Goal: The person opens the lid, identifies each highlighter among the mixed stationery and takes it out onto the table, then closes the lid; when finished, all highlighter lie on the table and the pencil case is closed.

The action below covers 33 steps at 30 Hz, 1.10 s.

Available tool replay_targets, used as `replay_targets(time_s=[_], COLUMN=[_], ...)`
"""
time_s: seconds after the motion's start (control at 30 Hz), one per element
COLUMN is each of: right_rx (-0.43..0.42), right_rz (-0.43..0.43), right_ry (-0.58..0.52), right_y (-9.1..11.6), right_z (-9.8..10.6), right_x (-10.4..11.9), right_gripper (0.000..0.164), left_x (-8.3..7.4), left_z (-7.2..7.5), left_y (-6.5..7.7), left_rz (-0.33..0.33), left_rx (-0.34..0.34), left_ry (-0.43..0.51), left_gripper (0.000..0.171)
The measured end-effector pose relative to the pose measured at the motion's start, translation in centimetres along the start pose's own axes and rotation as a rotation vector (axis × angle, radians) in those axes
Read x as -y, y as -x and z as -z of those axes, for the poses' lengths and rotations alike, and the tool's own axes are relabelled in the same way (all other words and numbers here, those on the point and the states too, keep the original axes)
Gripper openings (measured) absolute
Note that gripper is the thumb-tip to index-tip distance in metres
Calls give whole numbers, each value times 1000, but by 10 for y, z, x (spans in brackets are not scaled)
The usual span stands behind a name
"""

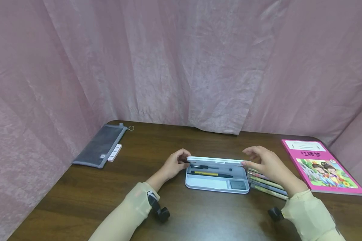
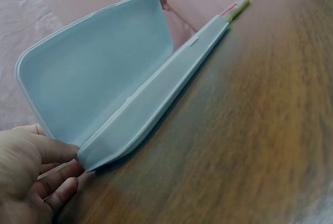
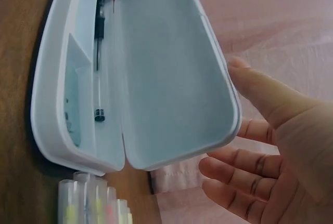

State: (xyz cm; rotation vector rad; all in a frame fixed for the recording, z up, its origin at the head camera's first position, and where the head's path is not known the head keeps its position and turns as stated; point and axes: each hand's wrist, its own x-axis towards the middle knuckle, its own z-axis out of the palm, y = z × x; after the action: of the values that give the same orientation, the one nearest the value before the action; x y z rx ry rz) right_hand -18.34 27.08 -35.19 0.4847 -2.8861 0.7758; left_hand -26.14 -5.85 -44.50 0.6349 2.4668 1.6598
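Note:
A pale blue pencil case (image 1: 218,183) stands on the table with its lid (image 3: 171,73) raised. My left hand (image 1: 170,165) pinches the case's left back corner near the hinge, between thumb and fingers. At the lid's right end, my right hand (image 1: 266,164) touches the edge with the thumb tip; its other fingers spread loosely behind the lid. Inside lie a clear pen with a black grip (image 3: 100,26) and a black-and-yellow pen (image 1: 209,173). A dark rectangular piece (image 1: 238,185) sits in the small right compartment.
Several capped markers (image 1: 268,185) lie right of the case, partly under my right forearm. A pink picture book (image 1: 325,167) is at the far right. On the left are a grey zip pouch (image 1: 96,145) and a small white block (image 1: 114,153) beside it. Pink curtain hangs behind the table.

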Motion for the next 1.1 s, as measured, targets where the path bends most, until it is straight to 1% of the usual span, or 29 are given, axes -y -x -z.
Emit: replay_targets(time_s=[0.23, 0.4, 0.6, 0.73, 0.83, 0.97, 1.03, 1.1], right_rx=[23, 30, 42, 55, 58, 63, 69, 69], right_rz=[-10, -15, -21, -19, 0, 29, 34, 43], right_ry=[-10, -4, -19, -28, -27, -23, -22, -19], right_y=[-3, -2, -1, 1, 3, 7, 9, 11], right_z=[1, 0, -5, -10, -15, -18, -18, -17], right_x=[4, 4, 4, 4, 2, -1, -1, -2], right_gripper=[51, 50, 49, 50, 51, 54, 56, 57], left_x=[-2, -3, 1, 3, 3, 0, -4, -10], left_z=[-1, -2, 2, 6, 11, 18, 20, 22], left_y=[1, 1, 1, 2, 4, 9, 12, 14], left_rz=[-13, -16, -38, -57, -88, -132, -156, -166], left_rx=[-1, -5, 14, 59, 112, 191, 237, 292], left_ry=[3, 2, -12, -45, -75, -139, -179, -223], left_gripper=[26, 26, 26, 29, 33, 41, 47, 55])
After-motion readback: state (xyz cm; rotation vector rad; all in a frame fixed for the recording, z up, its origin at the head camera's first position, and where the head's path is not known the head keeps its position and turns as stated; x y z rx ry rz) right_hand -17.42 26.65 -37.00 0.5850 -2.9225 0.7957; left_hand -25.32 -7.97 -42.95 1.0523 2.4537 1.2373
